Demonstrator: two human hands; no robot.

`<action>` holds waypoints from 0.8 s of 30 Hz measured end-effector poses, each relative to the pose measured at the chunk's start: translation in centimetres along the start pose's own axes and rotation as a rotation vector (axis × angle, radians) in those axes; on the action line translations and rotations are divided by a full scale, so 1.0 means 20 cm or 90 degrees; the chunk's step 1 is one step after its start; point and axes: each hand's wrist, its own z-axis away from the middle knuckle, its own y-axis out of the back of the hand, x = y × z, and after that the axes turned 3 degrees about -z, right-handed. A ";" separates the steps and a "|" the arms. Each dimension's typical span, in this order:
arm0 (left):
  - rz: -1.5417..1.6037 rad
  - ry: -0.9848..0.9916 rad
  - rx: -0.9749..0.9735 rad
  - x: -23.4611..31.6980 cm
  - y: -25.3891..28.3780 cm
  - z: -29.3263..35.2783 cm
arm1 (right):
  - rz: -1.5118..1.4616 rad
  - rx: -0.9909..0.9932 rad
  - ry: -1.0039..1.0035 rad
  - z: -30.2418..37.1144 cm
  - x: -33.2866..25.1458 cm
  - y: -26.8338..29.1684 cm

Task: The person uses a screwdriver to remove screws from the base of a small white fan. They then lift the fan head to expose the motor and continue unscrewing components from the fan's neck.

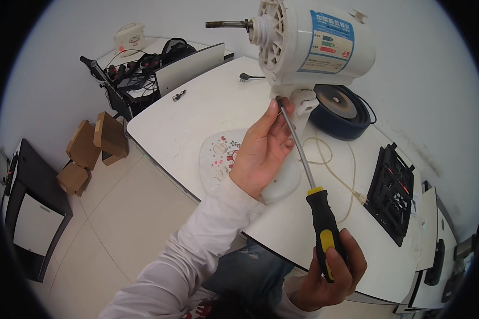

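A white electric fan's motor housing (330, 42), with a blue label and a bare metal shaft on its left, stands high in view. The white neck (305, 103) under it runs down behind my left hand. My right hand (338, 271) grips the black and yellow handle of a screwdriver (303, 159). Its shank slants up to the underside of the housing. There my left hand (266, 143) closes thumb and fingertips around the screwdriver's tip; the exact contact is hidden. Below lies a white base (213, 178) with a printed pattern and knobs.
A dark blue round part (343, 114) lies behind the neck. A pale cord (351, 165) loops across the white table (165, 138). An open black tool case (391, 194) sits at the right, a black plug (245, 77) at the back. Cardboard boxes (85, 146) stand on the floor.
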 end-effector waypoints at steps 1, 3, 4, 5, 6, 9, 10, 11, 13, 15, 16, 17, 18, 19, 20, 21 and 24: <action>-0.022 0.000 -0.007 0.01 0.01 0.00 | 0.005 0.001 0.003 0.00 0.00 0.00; -0.070 -0.003 -0.022 0.03 0.01 0.01 | 0.013 0.006 0.007 -0.01 0.00 0.00; -0.072 -0.003 -0.024 0.03 0.01 0.01 | 0.011 0.010 0.009 -0.01 0.01 0.00; -0.075 -0.004 -0.025 0.04 0.01 0.01 | 0.007 0.014 0.010 -0.01 0.01 0.00; -0.078 -0.005 -0.026 0.04 0.02 0.01 | 0.004 0.018 0.011 0.00 0.01 0.00; -0.084 0.002 -0.022 0.04 0.01 0.01 | 0.010 0.010 0.014 0.00 0.01 0.00; -0.074 0.005 -0.024 0.04 0.01 0.01 | 0.004 0.018 0.017 0.00 0.01 -0.01; -0.064 0.008 -0.025 0.04 0.00 0.01 | -0.002 0.024 0.020 -0.01 0.01 -0.01; -0.026 0.022 -0.030 0.03 0.01 0.00 | -0.009 0.027 0.030 -0.01 0.01 -0.02; 0.024 0.038 -0.037 0.03 0.01 0.00 | -0.015 0.022 0.044 -0.01 0.01 -0.02; 0.041 0.045 -0.038 0.03 0.01 0.00 | -0.018 0.022 0.050 -0.01 0.01 -0.02; 0.057 0.052 -0.040 0.03 0.01 0.00 | -0.020 0.022 0.055 -0.01 0.01 -0.02; 0.074 0.059 -0.041 0.03 0.01 0.00 | -0.022 0.022 0.060 -0.02 0.01 -0.02; 0.089 0.070 -0.042 0.03 0.01 0.00 | -0.025 0.027 0.057 -0.02 0.02 -0.02; 0.106 0.081 -0.043 0.03 0.01 0.00 | -0.028 0.031 0.054 -0.02 0.02 -0.02; 0.122 0.091 -0.044 0.03 0.01 0.00 | -0.031 0.035 0.051 -0.02 0.02 -0.03; 0.136 0.093 -0.044 0.02 0.01 0.00 | -0.030 0.025 0.057 -0.02 0.02 -0.02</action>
